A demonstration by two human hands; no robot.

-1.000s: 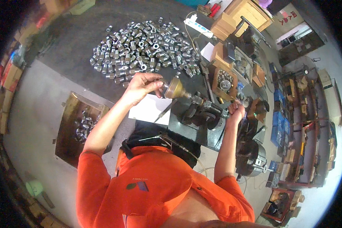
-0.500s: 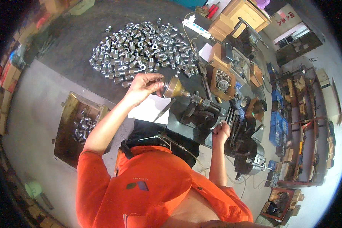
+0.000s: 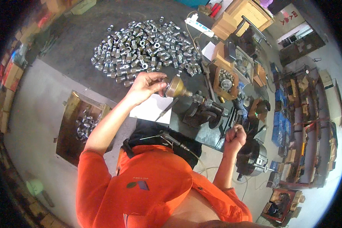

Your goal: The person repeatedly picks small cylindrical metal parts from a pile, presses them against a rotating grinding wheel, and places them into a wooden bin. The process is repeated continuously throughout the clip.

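Note:
My left hand [image 3: 147,88] is closed in a pinch at the wide mouth of a brass-coloured, cone-shaped cup [image 3: 175,88]. A small metal part, mostly hidden, is between its fingertips. The cup's narrow end joins a dark bench machine [image 3: 201,112] with a horizontal spindle. My right hand [image 3: 235,137] is curled closed, to the right of the machine and above the bench's near edge; what it holds, if anything, is hidden. Beyond my left hand lies a large heap of shiny metal hex fittings [image 3: 140,49].
A wooden box [image 3: 70,129] with several fittings stands low at my left. White paper [image 3: 150,108] lies on the bench near the machine. An air gun [image 3: 171,138] is at my waist. To the right are a cardboard box of small parts [image 3: 225,81], a power strip [image 3: 198,26] and a dark round machine [image 3: 252,157].
My right hand has moved right and slightly nearer to me, away from the machine's side. My left hand stays at the cup's mouth. The whole view has shifted slightly.

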